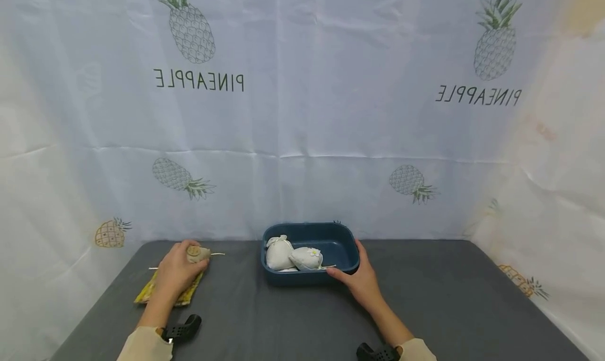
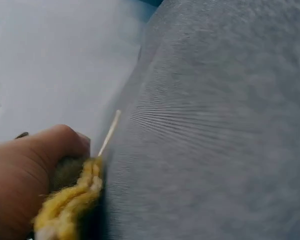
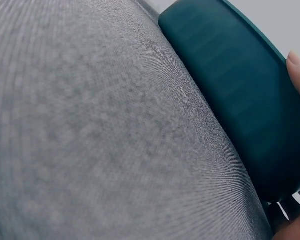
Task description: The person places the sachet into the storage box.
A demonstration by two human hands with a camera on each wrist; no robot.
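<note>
1. Your left hand (image 1: pixel 177 270) lies palm down on the left side of the grey table (image 1: pixel 264 324), forearm running straight back toward you, cream sleeve at the wrist.
2. Its fingers are curled over a small beige pouch (image 1: pixel 197 254), grasping it; the pouch peeks out past your knuckles, with a thin pale string (image 1: pixel 217 254) trailing to its right.
3. Under that hand lies a yellow cloth (image 1: pixel 151 292), flat on the table (the left wrist view shows its fuzzy yellow edge (image 2: pixel 70 200) pressed beneath your hand, and a thin pale stick or string end poking out beyond it).
4. Your right hand (image 1: pixel 360 281) reaches forward and inward to a dark blue tray (image 1: pixel 347 248) near the table's middle, gripping its near right corner, thumb along the front wall and fingers on the right side.
5. Inside the tray, toward its left half, lie two white pouches (image 1: pixel 293 256), touching each other.
6. Behind the table hangs a pale pineapple-print curtain (image 1: pixel 302 114).
</note>
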